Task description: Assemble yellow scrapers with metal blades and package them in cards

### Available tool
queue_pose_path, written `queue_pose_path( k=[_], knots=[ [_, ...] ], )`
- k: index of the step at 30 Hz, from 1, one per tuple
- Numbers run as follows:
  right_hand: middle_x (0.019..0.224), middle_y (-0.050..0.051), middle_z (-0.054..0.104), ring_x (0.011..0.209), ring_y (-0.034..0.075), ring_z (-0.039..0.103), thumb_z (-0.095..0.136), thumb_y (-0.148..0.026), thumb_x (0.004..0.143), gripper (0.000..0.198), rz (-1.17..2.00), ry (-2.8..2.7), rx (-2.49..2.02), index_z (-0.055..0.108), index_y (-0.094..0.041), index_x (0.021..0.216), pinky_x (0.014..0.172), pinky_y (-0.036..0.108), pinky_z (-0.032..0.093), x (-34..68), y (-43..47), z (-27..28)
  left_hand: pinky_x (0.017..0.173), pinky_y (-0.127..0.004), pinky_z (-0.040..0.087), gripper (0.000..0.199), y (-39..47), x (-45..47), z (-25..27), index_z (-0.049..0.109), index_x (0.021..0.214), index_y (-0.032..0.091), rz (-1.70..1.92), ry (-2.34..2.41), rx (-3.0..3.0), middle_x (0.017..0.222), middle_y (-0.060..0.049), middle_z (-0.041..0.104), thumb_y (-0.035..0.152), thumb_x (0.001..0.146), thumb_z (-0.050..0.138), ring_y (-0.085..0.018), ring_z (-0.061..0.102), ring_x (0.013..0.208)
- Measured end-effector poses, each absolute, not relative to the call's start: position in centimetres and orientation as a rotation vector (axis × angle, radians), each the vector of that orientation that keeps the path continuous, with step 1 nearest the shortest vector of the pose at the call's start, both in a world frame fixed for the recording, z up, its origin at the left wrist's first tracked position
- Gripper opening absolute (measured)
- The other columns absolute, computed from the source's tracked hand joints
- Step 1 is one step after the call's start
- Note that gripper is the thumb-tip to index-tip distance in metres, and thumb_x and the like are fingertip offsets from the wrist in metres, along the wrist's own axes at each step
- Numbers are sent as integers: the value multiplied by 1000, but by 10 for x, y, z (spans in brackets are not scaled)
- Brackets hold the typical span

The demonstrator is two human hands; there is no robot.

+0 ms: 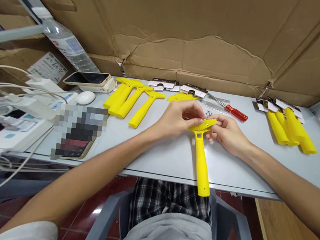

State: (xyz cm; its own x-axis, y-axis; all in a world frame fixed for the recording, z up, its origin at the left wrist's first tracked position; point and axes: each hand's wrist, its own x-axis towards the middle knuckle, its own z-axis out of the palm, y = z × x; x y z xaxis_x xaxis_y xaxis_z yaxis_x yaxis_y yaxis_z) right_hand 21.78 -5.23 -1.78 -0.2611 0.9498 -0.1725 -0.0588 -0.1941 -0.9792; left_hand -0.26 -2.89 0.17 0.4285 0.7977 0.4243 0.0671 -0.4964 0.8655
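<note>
At the table's near edge, a yellow scraper handle (pixel 201 156) is held at its wide head end by both hands. The left hand (pixel 179 118) is closed over the left side of the head, its fingertips pinched on the upper edge, and the right hand (pixel 228 134) is closed on the right side, thumb and forefinger pressed to the flat top. The handle is made of bright yellow plastic, with a flared, flattened head, a small opening just below the neck and a long rounded grip ending in a small hole. Its shaft points away from the grip toward the person, with the tail end reaching past the edge of the grey table (pixel 158 155).

Beyond the held handle to its left, a row of bare yellow handles (pixel 130 99) is laid side by side. Just behind the hands, a red-handled screwdriver (pixel 232 111) and black-and-white packaging cards (pixel 178 86) are seen. Well to the right of the held handle, carded yellow scrapers (pixel 290 128) are grouped. Far to its left, a phone (pixel 87 79) and a white power strip (pixel 18 130) are placed.
</note>
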Motion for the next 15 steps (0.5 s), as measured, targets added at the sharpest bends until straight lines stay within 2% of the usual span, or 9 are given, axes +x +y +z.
queue_pose_path(
  k=[3, 5, 7, 9, 11, 13, 15],
  knots=[
    [88, 5, 71, 64, 11, 66, 87, -29, 67, 55, 1590, -1204, -1140, 57, -14, 111, 55, 22, 55, 217, -52, -17, 102, -43, 59, 7, -29, 0, -1, 78, 94, 23, 1123, 806, 2058, 106, -7, 84, 18, 88, 80, -24, 76, 105],
    [89, 5, 71, 64, 10, 66, 89, -31, 67, 57, 1596, -1195, -1139, 56, -15, 111, 54, 21, 54, 218, -52, -17, 108, -45, 55, 5, -27, 0, -1, 78, 94, 24, 1179, 858, 2116, 112, -6, 83, 23, 90, 81, -26, 74, 115],
    [90, 6, 72, 64, 10, 66, 90, -31, 66, 58, 1587, -1183, -1145, 56, -15, 111, 53, 21, 53, 218, -51, -17, 103, -42, 57, 11, -24, -4, 0, 77, 98, 23, 1206, 927, 2061, 114, -8, 82, 33, 94, 79, -25, 74, 114],
    [92, 6, 72, 64, 11, 67, 89, -30, 67, 58, 1570, -1166, -1155, 56, -14, 111, 52, 21, 53, 219, -50, -16, 91, -35, 60, 22, -19, -12, 2, 78, 105, 20, 1136, 975, 1981, 117, -10, 81, 40, 95, 78, -23, 75, 106],
    [92, 7, 72, 63, 11, 67, 86, -26, 68, 54, 1560, -1147, -1165, 56, -14, 112, 52, 21, 53, 220, -50, -15, 81, -32, 60, 32, -14, -21, 5, 80, 108, 19, 945, 922, 1992, 119, -11, 80, 45, 89, 83, -21, 76, 98],
    [92, 7, 72, 62, 10, 66, 81, -21, 72, 51, 1561, -1120, -1174, 55, -14, 114, 52, 21, 52, 221, -49, -13, 81, -31, 60, 33, -10, -29, 5, 83, 107, 19, 766, 820, 2067, 116, -12, 82, 45, 86, 87, -22, 76, 98],
    [92, 6, 72, 62, 11, 66, 76, -16, 74, 49, 1565, -1088, -1185, 53, -15, 117, 52, 20, 51, 222, -48, -11, 87, -33, 61, 30, -7, -32, 4, 86, 109, 21, 733, 799, 2101, 117, -12, 83, 44, 90, 84, -23, 76, 102]
  ],
)
